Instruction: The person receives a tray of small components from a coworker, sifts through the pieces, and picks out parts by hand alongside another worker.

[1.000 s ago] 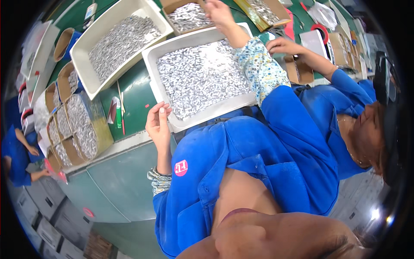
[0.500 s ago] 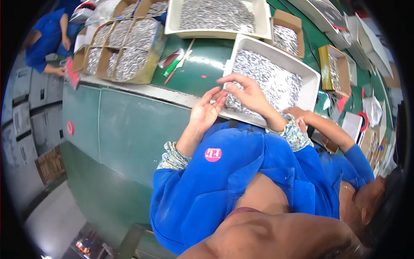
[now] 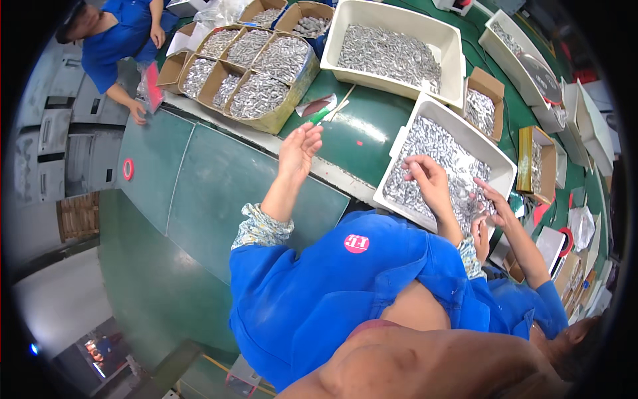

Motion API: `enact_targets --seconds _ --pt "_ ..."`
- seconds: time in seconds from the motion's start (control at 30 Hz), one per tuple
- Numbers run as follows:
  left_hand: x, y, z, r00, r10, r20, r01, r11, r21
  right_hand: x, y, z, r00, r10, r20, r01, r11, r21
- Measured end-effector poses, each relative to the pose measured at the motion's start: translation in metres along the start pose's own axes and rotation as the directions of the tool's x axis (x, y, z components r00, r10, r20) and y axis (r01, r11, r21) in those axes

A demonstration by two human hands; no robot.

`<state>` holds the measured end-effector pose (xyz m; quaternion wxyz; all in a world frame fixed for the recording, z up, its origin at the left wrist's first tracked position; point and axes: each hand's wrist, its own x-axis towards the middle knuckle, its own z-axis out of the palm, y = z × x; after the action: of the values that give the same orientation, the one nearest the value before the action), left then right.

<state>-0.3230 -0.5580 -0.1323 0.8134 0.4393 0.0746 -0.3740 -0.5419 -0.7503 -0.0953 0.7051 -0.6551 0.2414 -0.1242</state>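
Note:
My left hand (image 3: 300, 153) is raised over the edge of the green table, palm turned up. Its fingers curl inward, and whatever lies in them is too small to make out. Just beyond its fingertips lies a green-handled tool (image 3: 321, 116). My right hand (image 3: 430, 186) hovers over a white plastic bin (image 3: 503, 167) filled with small silvery metal pieces (image 3: 435, 143). Its fingers are bent and apart, with nothing visible between them. At the bin's near right corner, a co-worker's hands (image 3: 490, 211) reach over the same pieces.
A divided cardboard box (image 3: 292, 100) full of metal pieces stands at far left. Behind sits another white bin (image 3: 458, 56), with small cartons (image 3: 485, 83) of pieces to its right. Another person in blue (image 3: 126, 33) holds pink plastic (image 3: 153, 86) at far left.
My left hand has moved left, away from the right one, toward the divided box. The right hand has drawn back over the bin. The co-worker's hands have reached in over the pieces.

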Motion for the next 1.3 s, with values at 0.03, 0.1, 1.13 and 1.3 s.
enact_targets --seconds 0.03,0.1,1.13,1.3 --pt "0.005 0.007 0.002 0.999 0.036 -0.030 -0.036 0.999 -0.008 0.000 0.004 -0.002 0.999 -0.006 -0.040 0.007 1.000 0.028" --pt "0.018 0.024 -0.005 0.990 0.124 -0.066 -0.126 0.991 -0.033 0.000 0.007 -0.005 0.998 0.004 -0.059 -0.001 0.999 0.037" --pt "0.085 0.116 -0.016 0.963 0.206 0.176 -0.206 0.978 -0.018 0.005 0.021 -0.026 0.978 0.054 -0.203 -0.040 0.997 0.073" --pt "0.079 0.054 0.043 0.937 -0.063 0.345 0.063 0.998 0.010 0.002 0.028 -0.066 0.900 -0.058 -0.433 0.123 0.985 0.124"
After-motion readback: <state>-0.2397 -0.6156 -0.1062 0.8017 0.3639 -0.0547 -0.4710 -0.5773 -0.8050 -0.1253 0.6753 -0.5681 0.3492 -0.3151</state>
